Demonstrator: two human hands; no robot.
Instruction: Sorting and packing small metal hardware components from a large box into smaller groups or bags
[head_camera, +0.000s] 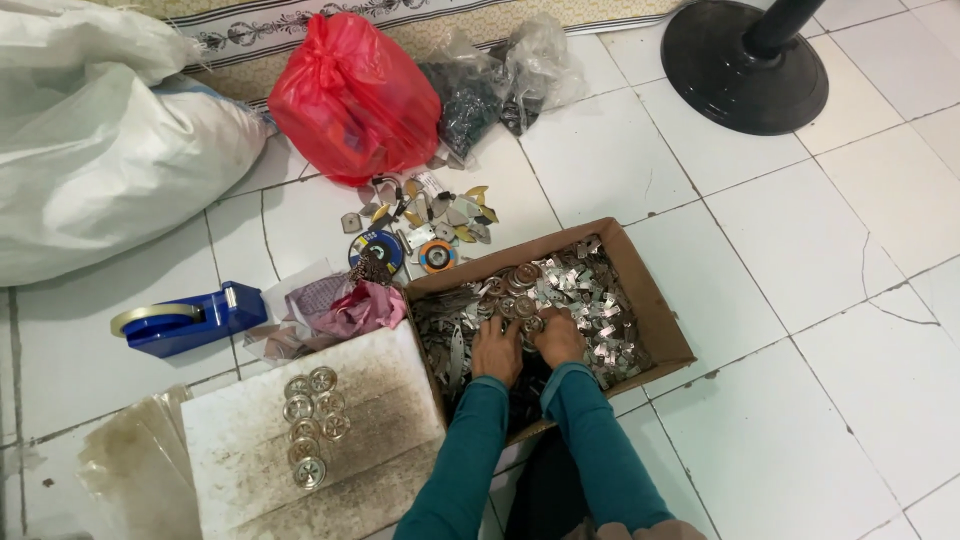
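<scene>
The small metal parts (560, 290), flat silvery stampings mixed with round ribbed discs, lie heaped in an open cardboard box (655, 300) on the tiled floor (800, 250). Both hands are sunk into the heap near the box's near edge: the left hand (497, 350) and the right hand (558, 338) sit side by side, knuckles up, fingers curled down among the pieces, though whether they actually pinch any one piece cannot be told from here. The parts look stiff, thin and light singly, likely slippery and sharp-edged, and probably best picked by their rims with fingertips; the full box would be heavy. Just beside the box's left wall a stained white board (300, 440) carries two short rows of round discs (312, 415). Beyond the board's far edge lie crumpled pink cloth (350, 305) and a blue tape dispenser (190, 320). Past the box's far left corner are loose scraps (430, 215), a red plastic bag (350, 95), clear bags (500, 80), a white sack (90, 150) and a black stand base (745, 65).
</scene>
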